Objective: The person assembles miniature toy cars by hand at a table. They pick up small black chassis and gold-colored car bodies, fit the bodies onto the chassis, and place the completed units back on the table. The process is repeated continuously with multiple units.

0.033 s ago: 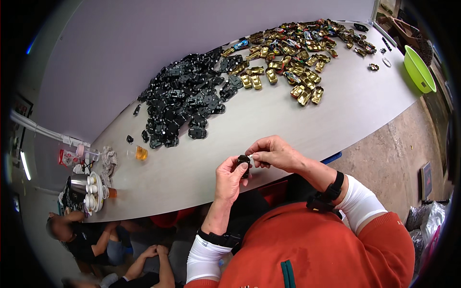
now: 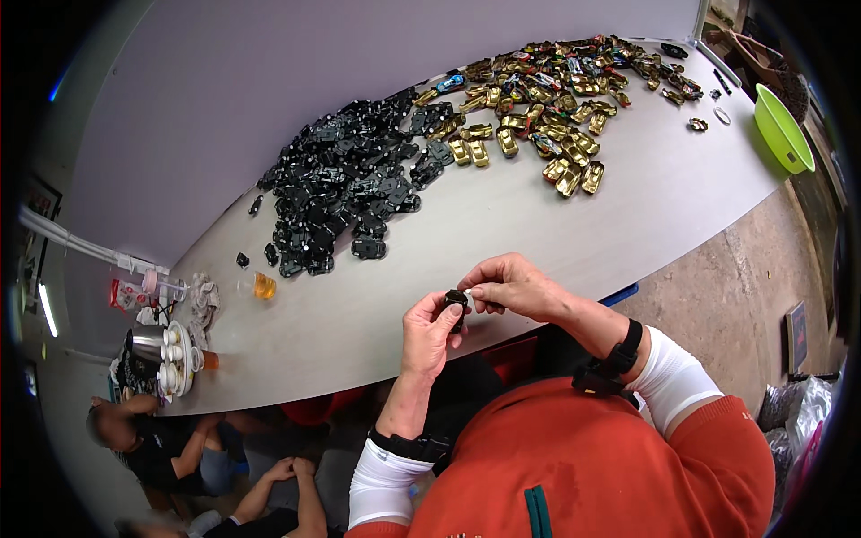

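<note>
Gripping the black part (image 2: 456, 299) over the desk (image 2: 359, 314) with my left hand (image 2: 429, 328), I judged it light, stiff, slick, best held by its edges; my right hand (image 2: 508, 287) pinched a whitish piece (image 2: 469, 292).

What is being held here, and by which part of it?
A black piece, clasped around its middle by the left grip. The right grip seems to pinch a small pale bit; where on it cannot be told.
</note>
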Demonstrator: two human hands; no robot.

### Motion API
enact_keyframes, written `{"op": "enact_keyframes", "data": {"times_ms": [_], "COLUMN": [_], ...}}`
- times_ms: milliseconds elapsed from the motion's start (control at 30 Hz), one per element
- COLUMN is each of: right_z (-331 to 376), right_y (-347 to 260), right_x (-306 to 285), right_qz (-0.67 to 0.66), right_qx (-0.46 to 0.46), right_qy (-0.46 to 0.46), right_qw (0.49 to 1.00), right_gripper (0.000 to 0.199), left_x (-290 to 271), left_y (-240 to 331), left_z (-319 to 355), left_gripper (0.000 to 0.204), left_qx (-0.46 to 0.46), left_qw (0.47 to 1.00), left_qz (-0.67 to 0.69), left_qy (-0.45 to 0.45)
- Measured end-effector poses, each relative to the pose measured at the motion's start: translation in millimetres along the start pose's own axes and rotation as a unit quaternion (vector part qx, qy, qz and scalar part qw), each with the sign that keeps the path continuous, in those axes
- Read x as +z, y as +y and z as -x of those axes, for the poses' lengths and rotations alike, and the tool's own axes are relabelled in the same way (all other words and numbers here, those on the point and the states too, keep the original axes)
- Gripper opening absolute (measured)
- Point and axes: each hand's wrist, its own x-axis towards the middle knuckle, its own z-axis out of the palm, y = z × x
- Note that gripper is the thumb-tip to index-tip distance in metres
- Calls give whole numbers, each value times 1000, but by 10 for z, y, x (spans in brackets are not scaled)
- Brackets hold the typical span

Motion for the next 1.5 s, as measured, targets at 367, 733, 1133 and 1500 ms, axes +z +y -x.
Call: {"op": "enact_keyframes", "data": {"times_ms": [367, 733, 1133, 1500], "right_z": [10, 97, 66, 88], "right_y": [76, 67, 178, 109], "right_x": [-23, -141, -44, -7], "right_qz": [222, 189, 106, 184], "right_qx": [-79, 20, -20, -31], "right_qy": [14, 59, 41, 49], "right_qw": [972, 980, 993, 981], "right_gripper": [16, 21, 13, 11], "left_x": [49, -62, -1, 36], "left_y": [-11, 102, 62, 31], "left_z": [27, -53, -20, 7], "left_gripper": [10, 15, 13, 10], "left_qx": [25, -64, -55, -26], "left_qw": [985, 997, 996, 994], "left_qz": [-173, -33, -62, -109], "left_qy": [-9, -16, -23, 2]}}
